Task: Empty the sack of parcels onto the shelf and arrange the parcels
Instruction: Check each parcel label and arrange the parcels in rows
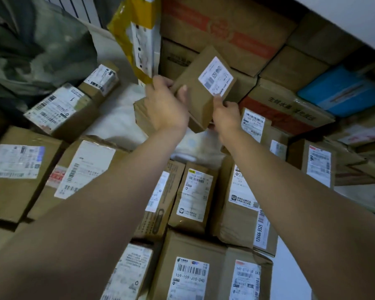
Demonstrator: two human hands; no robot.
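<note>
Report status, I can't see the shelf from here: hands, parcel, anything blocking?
Left hand and right hand both grip small brown parcel, label up. Held above packed boxes. Yellow package stands close left.

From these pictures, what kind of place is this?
Probably a parcel sorting or pickup room: labelled parcels cover the surface, cartons are stacked behind, and both hands hold a labelled box.

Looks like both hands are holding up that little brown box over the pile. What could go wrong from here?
The small box is tilted and pinched only at its lower edges by the left hand and right hand, so it might slip onto the parcels below. The yellow-wrapped parcel stands upright right beside the left hand; a nudge could topple it.
</note>
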